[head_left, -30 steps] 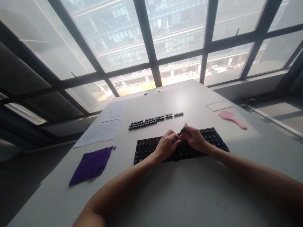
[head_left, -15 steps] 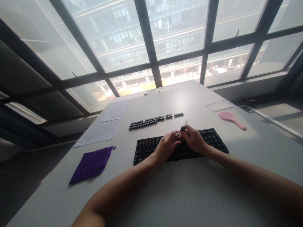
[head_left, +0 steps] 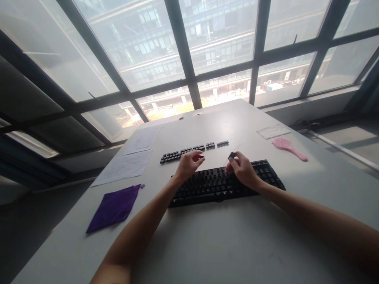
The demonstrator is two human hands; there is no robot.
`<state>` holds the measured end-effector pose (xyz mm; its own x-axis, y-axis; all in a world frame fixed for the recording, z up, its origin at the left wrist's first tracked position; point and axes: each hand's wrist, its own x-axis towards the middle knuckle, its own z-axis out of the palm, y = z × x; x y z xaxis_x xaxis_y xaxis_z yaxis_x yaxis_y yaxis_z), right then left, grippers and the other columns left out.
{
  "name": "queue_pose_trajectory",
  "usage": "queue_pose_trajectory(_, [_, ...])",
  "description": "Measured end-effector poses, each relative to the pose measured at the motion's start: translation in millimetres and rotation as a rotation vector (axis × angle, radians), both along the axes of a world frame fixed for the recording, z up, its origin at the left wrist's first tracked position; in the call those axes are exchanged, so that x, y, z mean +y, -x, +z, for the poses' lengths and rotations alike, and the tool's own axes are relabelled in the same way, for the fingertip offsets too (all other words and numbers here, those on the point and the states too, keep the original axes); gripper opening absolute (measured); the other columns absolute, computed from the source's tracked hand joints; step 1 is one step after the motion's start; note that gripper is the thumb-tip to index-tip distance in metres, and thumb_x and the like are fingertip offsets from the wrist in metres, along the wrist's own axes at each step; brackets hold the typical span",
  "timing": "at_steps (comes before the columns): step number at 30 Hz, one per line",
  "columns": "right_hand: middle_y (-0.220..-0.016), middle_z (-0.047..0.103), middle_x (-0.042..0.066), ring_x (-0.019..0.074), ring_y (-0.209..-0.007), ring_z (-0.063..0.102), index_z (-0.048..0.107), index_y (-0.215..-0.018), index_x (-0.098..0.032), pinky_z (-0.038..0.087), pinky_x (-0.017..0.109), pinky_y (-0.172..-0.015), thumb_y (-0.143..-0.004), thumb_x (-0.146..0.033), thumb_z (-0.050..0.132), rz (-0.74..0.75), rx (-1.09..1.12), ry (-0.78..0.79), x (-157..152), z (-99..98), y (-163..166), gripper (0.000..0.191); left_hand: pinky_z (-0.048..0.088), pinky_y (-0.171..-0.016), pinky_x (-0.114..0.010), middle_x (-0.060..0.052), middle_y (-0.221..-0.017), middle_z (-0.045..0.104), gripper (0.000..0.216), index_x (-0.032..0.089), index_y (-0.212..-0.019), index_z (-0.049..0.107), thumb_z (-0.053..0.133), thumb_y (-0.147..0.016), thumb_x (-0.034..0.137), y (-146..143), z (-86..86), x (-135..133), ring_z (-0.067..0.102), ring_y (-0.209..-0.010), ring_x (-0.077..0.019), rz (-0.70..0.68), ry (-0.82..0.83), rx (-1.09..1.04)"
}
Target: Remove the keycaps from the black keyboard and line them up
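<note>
A black keyboard (head_left: 219,182) lies across the table before me, bare of keycaps over part of its upper rows. My left hand (head_left: 188,165) hovers above the keyboard's upper left edge, thumb and fingers pinching a small black keycap (head_left: 201,157). Over the right-middle part of the keyboard, my right hand (head_left: 243,172) is closed around the black grip of a wire keycap puller (head_left: 232,155). Thin wires stick out from both ends of that grip. Beyond the keyboard, loose black keycaps (head_left: 170,157) stand in rows, partly covered by my left hand.
A purple drawstring pouch (head_left: 114,209) and sheets of paper (head_left: 126,167) lie at the left. On the right are a pink hairbrush (head_left: 286,144) and a flat, pale packet (head_left: 274,131). The white table (head_left: 225,240) reaches toward large windows.
My left hand has moved away from the right one, up and left toward the keycap rows, carrying a keycap. The right hand has lifted the puller slightly, and more of the keyboard shows.
</note>
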<state>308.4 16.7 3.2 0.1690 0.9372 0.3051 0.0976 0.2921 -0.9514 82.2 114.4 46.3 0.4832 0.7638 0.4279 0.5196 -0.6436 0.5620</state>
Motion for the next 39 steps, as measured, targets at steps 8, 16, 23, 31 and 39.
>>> queue_pose_trajectory(8, [-0.064, 0.066, 0.0, 0.0173, -0.056, 0.064, 0.047, -0.091, -0.022, 0.051, 0.03, -0.056, -0.096, -0.046, 0.052, 0.011, -0.016, 0.0, 1.0, -0.7, 0.3, 0.025, 0.048, -0.071, -0.027, -0.001, -0.079, 0.074, 0.009, 0.023, -0.08, 0.076, 0.072, -0.081, 0.031, 32.5, -27.2, 56.3, 0.066, -0.071, -0.0165, 0.021, -0.082, 0.4])
queue_pose_trajectory(16, [-0.064, 0.066, 0.0, 0.0181, -0.056, 0.064, 0.048, -0.093, -0.023, 0.05, 0.03, -0.053, -0.096, -0.045, 0.052, 0.02, -0.022, 0.009, -0.5, -1.1, -0.5, 0.023, 0.047, -0.075, -0.027, -0.002, -0.086, 0.074, 0.011, 0.026, -0.084, 0.079, 0.071, -0.085, 0.034, 21.9, -34.3, 76.1, 0.062, -0.087, -0.0194, -0.041, -0.248, 0.433])
queue_pose_trajectory(23, [-0.064, 0.065, -0.001, 0.0175, -0.055, 0.064, 0.048, -0.092, -0.023, 0.05, 0.029, -0.052, -0.097, -0.042, 0.051, 0.042, -0.033, 0.013, -0.6, -0.6, 0.9, 0.02, 0.048, -0.076, -0.031, -0.005, -0.098, 0.068, 0.015, 0.025, -0.076, 0.078, 0.073, -0.083, 0.037, 23.3, -34.1, 83.3, 0.055, -0.095, -0.0219, -0.039, -0.321, 0.429])
queue_pose_trajectory(31, [-0.065, 0.065, -0.001, 0.0175, -0.057, 0.064, 0.048, -0.091, -0.023, 0.049, 0.029, -0.054, -0.097, -0.04, 0.051, 0.055, -0.052, 0.017, -1.2, -1.6, -0.9, 0.018, 0.05, -0.083, -0.036, -0.005, -0.102, 0.067, 0.011, 0.024, -0.074, 0.077, 0.075, -0.082, 0.032, 11.3, -31.3, 93.0, 0.053, -0.101, -0.0246, 0.022, -0.306, 0.432])
queue_pose_trajectory(39, [-0.065, 0.066, 0.0, 0.0175, -0.057, 0.063, 0.048, -0.09, -0.023, 0.049, 0.03, -0.054, -0.096, -0.04, 0.051, 0.066, -0.054, 0.01, -0.4, -1.3, 0.3, 0.019, 0.049, -0.081, -0.036, -0.005, -0.098, 0.066, 0.008, 0.023, -0.074, 0.076, 0.077, -0.079, 0.029, 8.5, -30.9, 97.7, 0.053, -0.099, -0.0253, 0.107, -0.302, 0.428])
